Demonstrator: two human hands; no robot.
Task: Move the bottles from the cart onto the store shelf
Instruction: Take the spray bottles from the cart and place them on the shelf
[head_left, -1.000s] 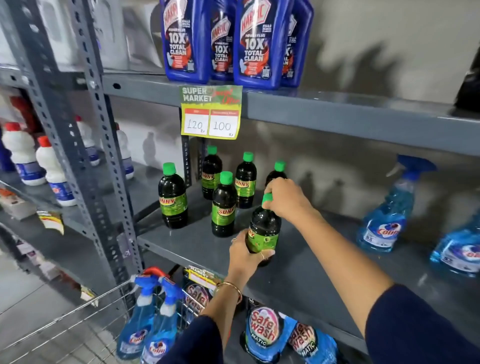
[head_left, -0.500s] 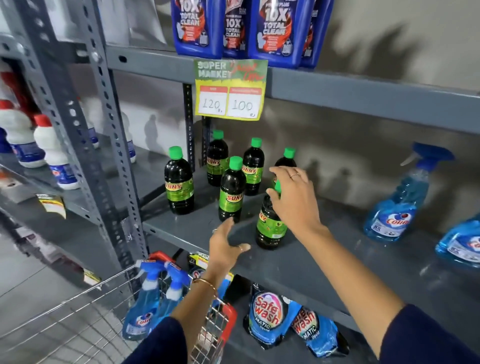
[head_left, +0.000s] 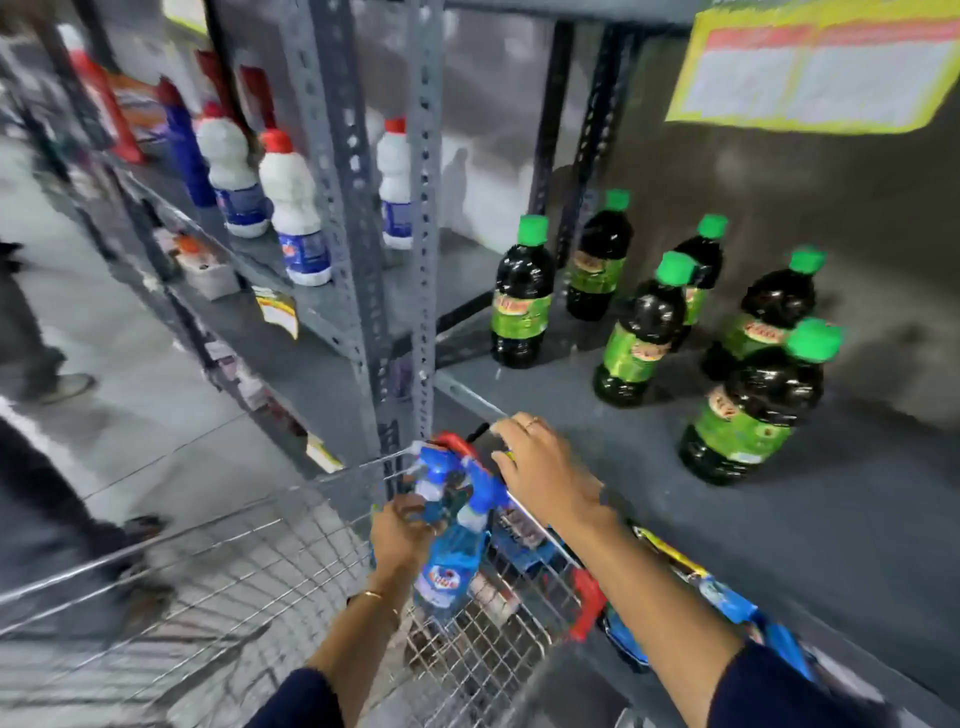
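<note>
Left hand (head_left: 402, 530) of mine is wrapped round the necks of translucent blue plastic spray bottles (head_left: 449, 561) in the wire-mesh cart (head_left: 249, 561). Right hand (head_left: 545, 473) lies loosely curled on the cart's rim just beside them. Beyond it, six glossy dark green-capped bottles (head_left: 522, 306) stand on the matte grey shelf (head_left: 649, 467). Half a second ago both hands were up there.

The one camera sits on my head, tilted forward and down, close over my wire shopping cart (head_left: 249, 561) and looking obliquely along the grey metal store shelf (head_left: 649, 483) running right. The frame is motion-blurred.
</note>
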